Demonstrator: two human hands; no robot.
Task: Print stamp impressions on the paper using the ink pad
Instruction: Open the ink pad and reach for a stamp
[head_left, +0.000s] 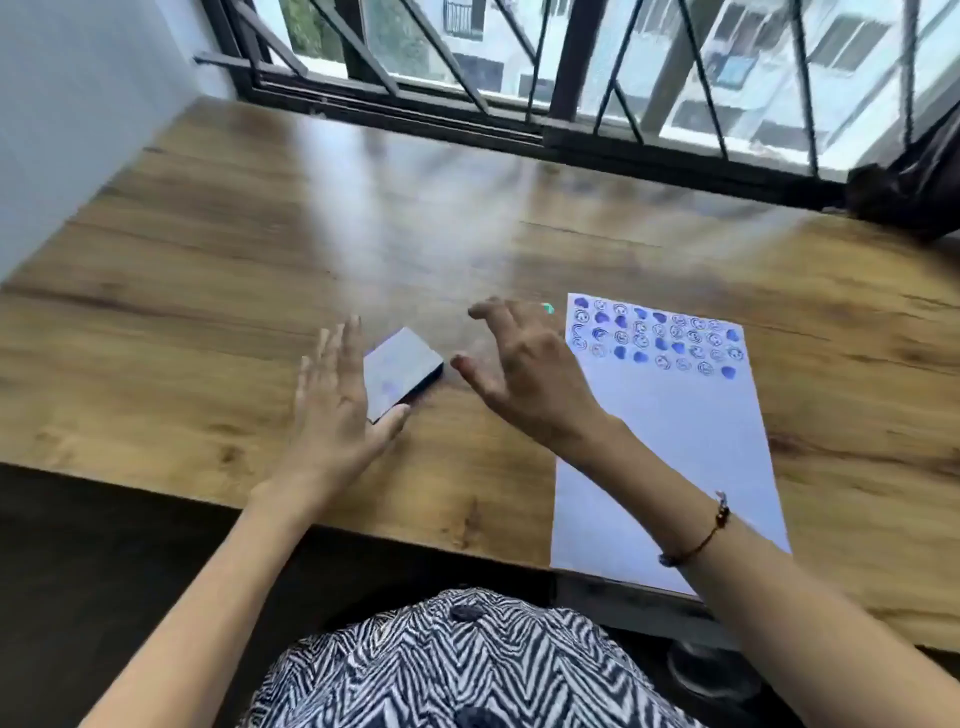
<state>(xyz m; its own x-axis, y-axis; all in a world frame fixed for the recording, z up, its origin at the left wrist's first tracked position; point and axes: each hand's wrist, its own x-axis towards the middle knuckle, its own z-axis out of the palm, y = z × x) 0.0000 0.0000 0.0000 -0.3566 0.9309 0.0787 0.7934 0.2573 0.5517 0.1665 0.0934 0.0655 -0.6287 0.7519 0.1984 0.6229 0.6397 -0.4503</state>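
A small ink pad box (402, 371) with a pale lid lies on the wooden table (208, 291), and the lid looks closed. My left hand (337, 405) rests beside its left edge with fingers spread, the thumb touching the box's near corner. Just right of the box hovers my right hand (519, 374), fingers apart and holding nothing. A white paper (670, 447) lies to the right, with several rows of blue stamp marks (660, 335) across its top. A small green thing (548, 308), perhaps a stamp, peeks out behind my right fingers.
A window with dark metal bars (571, 78) runs along the table's far edge. A dark object (914, 187) sits at the far right corner. The paper's near end overhangs the table's front edge. My patterned clothing (467, 670) fills the bottom of the view.
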